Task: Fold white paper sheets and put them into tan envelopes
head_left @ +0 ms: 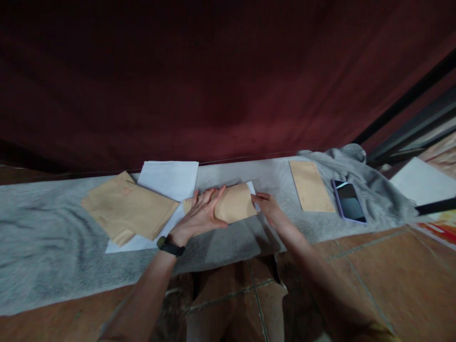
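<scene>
A brown paper envelope (235, 203) lies on the grey blanket in front of me, its open end toward the right. My left hand (204, 211), with a dark watch on the wrist, rests across the envelope's left part, fingers and thumb spread. At the right end, a strip of white paper (253, 192) sticks out of the envelope. My right hand (266, 205) has that strip pinched between thumb and fingers; how far the paper reaches inside is hidden.
Brown envelopes (131, 204) overlap at left, partly on white sheets (169, 178). Another brown envelope (310, 186) and a phone (349, 201) lie at right. The grey blanket (46, 242) covers a narrow bench before a dark red curtain (213, 85). Tiled floor (235, 299) shows below.
</scene>
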`<state>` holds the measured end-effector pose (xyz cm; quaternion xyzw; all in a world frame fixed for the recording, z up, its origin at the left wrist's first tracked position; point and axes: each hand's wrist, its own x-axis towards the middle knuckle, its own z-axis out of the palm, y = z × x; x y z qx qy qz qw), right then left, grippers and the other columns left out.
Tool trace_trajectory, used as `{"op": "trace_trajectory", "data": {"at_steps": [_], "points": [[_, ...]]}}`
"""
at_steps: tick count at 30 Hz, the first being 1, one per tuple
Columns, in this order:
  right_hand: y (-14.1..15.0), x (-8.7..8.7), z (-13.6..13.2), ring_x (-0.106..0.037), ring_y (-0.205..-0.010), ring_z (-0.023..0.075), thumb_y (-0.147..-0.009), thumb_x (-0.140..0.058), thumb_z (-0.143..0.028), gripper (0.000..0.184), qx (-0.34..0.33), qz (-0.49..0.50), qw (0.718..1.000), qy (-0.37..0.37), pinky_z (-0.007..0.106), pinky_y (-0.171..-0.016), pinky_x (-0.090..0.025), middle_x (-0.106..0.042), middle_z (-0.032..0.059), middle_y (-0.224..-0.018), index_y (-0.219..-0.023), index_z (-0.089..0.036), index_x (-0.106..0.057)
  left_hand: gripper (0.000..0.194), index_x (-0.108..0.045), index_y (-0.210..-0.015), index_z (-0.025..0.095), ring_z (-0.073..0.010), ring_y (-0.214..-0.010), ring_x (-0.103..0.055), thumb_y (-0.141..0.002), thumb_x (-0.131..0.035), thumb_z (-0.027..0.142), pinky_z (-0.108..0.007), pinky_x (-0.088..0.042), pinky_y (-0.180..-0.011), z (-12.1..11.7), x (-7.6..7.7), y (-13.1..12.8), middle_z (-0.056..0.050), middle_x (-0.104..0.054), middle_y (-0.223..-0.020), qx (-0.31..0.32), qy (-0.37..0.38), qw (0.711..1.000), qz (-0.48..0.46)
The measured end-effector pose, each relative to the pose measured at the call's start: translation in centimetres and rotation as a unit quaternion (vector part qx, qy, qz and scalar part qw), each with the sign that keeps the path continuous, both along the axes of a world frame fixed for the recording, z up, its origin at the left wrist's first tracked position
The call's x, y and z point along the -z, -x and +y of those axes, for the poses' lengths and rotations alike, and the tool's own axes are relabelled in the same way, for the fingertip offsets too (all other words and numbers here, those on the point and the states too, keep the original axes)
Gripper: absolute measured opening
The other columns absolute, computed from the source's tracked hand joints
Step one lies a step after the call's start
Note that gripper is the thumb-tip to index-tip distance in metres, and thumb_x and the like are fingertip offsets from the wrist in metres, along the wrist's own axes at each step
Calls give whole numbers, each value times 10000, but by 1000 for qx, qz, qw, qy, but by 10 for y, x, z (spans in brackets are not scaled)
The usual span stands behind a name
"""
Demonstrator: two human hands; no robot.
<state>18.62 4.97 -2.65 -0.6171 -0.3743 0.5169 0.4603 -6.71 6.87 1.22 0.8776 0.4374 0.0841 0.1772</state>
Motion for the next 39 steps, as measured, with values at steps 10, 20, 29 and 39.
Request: {"op": "trace_trajectory", "data": {"at_steps": [10, 20, 29, 39], "points": [[-6, -15, -6, -624, -632, 168, -696, -700, -407, 212, -91, 33, 995, 38, 261, -593, -471, -724, 20, -667, -664, -198, -709, 1221, -70, -1633, 274, -384, -1473, -337, -705, -802, 582, -635, -97, -1240, -1, 5, -7, -171, -414, -1531, 35, -7, 999, 2], [-15, -6, 0, -533, -554, 108, -699, -707, -474, 297, -114, 16, 993, 21, 210, -523, -395, -679, -14, -657, -742, -180, -714, 1203, -72, -1632, 277, -380, -1458, -362, -716, -802, 553, -631, -88, -1245, 0, 2, -6, -157, -414, -1526, 46, -27, 999, 13], [-13, 9, 5, -512, -542, 102, -730, -650, -317, 194, -127, -82, 988, -17, 210, -554, -374, -603, -48, -562, -579, -196, -668, 1172, -82, -1633, 287, -363, -1468, -348, -732, -778, 564, -620, -70, -1250, 2, 6, -5, -145, -426, -1530, 53, -29, 998, 10], [-8, 10, 6, -604, -666, 144, -682, -623, -132, 121, -67, -157, 985, -37, 224, -638, -435, -640, -47, -596, -635, -224, -686, 1202, -73, -1635, 290, -367, -1479, -335, -720, -805, 558, -613, -88, -1249, 2, 8, -4, -152, -387, -1566, 61, -36, 997, 11]]}}
